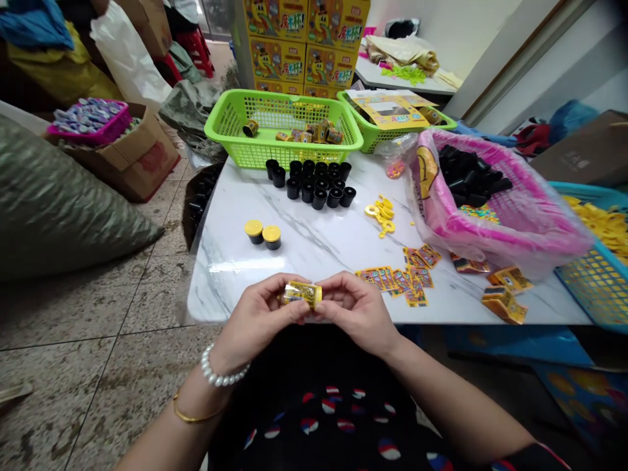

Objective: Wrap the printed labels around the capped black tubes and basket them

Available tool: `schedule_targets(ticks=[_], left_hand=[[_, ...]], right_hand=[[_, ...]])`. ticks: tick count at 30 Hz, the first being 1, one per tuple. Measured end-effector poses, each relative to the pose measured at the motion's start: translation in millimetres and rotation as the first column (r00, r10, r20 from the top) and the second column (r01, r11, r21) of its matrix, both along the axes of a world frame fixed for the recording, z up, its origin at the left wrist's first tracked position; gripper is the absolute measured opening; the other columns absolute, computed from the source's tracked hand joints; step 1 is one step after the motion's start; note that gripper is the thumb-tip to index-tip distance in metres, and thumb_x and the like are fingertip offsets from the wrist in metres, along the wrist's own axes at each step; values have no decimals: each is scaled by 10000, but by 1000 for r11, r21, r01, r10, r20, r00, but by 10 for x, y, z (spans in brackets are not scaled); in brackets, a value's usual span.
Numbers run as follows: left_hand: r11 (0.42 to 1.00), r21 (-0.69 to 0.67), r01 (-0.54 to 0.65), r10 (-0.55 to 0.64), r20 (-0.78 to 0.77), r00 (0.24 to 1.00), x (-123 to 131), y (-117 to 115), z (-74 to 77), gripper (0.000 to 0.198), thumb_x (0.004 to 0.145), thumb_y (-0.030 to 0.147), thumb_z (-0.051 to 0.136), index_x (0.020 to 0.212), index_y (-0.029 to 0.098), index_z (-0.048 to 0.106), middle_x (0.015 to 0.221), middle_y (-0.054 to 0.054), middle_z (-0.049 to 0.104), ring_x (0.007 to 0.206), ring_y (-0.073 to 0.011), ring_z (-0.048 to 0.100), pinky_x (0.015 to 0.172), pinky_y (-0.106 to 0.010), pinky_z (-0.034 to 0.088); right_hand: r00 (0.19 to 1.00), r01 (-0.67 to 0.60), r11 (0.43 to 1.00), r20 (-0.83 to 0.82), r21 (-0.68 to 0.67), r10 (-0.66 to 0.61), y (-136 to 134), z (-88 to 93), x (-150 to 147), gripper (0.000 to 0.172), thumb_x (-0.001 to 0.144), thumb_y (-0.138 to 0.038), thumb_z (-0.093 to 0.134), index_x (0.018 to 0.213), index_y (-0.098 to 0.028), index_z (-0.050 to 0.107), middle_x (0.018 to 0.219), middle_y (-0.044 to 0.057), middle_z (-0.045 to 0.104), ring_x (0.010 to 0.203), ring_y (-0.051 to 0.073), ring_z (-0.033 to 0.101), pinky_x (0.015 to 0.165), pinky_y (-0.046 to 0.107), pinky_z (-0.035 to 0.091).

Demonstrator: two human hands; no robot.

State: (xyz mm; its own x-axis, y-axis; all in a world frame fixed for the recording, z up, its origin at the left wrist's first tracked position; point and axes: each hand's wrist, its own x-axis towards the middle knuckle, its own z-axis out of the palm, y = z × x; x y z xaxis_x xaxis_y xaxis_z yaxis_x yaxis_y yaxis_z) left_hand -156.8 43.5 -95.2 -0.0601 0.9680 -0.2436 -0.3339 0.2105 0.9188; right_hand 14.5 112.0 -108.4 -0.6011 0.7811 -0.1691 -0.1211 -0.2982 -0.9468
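The small yellow-wrapped canister (301, 294) lies crosswise between the person's two hands, held just above the near edge of the white marble bench (299, 245). The left hand (255, 327) has a closed grip on the canister's left end, and the right hand (356, 311) closes on its right end, so neither grip has any gap and the fingers hide part of the wrapping. A pearl bracelet (220, 366) and a thin gold bangle (193, 411) circle the left wrist and forearm. Nearest the left hand, two yellow-capped black cups (263, 234) stand upright on the bench. Loose printed yellow labels (400, 278) lie scattered beyond the right hand, with a small heap of yellow plastic rings (381, 214) farther along. Uncapped black cups (314, 183) stand grouped upright at the back, in front of a green plastic basket (230, 124) holding more small canisters. To the right, a pink-rimmed crate (495, 226) lined with clear plastic holds black cups, and a blue basket (596, 288) holds yellow pieces.
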Motion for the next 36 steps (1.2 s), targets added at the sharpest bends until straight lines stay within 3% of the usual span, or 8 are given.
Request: schedule_targets(ticks=[5,9,14,18,24,31,33,36], left_hand=[[999,-6,50,-50,-88,995,-15,29,41,233,776,262,793,949,138,697,769,-18,681,683,-122,620,647,-220,517],[994,-64,94,-91,50,995,-65,55,53,315,758,317,807,986,122,713,749,-42,698,646,-133,639,594,-227,520],[969,-118,218,-198,164,966,-113,98,23,381,701,316,851,990,108,718,700,-56,714,580,-133,653,535,-219,534],[958,-122,258,-231,201,952,-127,131,-12,333,684,332,867,834,86,700,673,-54,700,560,-123,651,534,-209,547],[983,-90,158,-133,239,962,-111,143,-9,371,688,388,860,828,107,662,648,-13,667,540,-94,624,503,-172,522],[996,-61,60,-51,139,989,20,154,31,323,770,375,799,887,123,632,763,-24,679,589,-112,630,476,-197,520],[998,-55,25,-17,145,989,34,158,38,328,770,341,802,970,137,641,840,-37,698,683,-129,652,547,-216,546],[999,-37,18,-14,105,994,48,155,24,316,755,288,813,992,136,669,883,-44,708,718,-114,638,627,-217,538]], right_hand=[[1000,-21,1000,12,-18,22,10,-23,-32,315,710,-363,848,814,-156,634,629,5,724,533,134,685,519,247,577],[990,-137,990,43,43,135,96,27,18,290,795,-398,771,891,-156,643,661,-6,693,537,109,646,522,235,550],[981,-184,891,132,415,141,227,181,105,579,690,-272,853,1214,-230,610,1116,51,626,974,173,639,840,314,561],[955,-295,873,153,388,254,279,202,28,542,735,-268,820,1214,-229,570,1057,38,640,926,164,649,894,353,544],[997,-69,938,48,341,56,201,-21,-48,452,712,-298,847,1077,-223,591,950,24,664,873,164,673,848,330,565],[993,30,740,62,672,-97,141,-77,84,312,822,-166,732,1113,-257,665,1060,49,650,918,170,661,846,329,569],[992,40,751,64,659,-108,146,-93,90,285,822,-162,725,1090,-245,669,1041,53,658,907,178,671,843,342,578],[993,25,845,83,535,-82,145,-125,93,262,808,-221,755,1053,-218,665,984,55,687,862,182,694,826,348,589]])
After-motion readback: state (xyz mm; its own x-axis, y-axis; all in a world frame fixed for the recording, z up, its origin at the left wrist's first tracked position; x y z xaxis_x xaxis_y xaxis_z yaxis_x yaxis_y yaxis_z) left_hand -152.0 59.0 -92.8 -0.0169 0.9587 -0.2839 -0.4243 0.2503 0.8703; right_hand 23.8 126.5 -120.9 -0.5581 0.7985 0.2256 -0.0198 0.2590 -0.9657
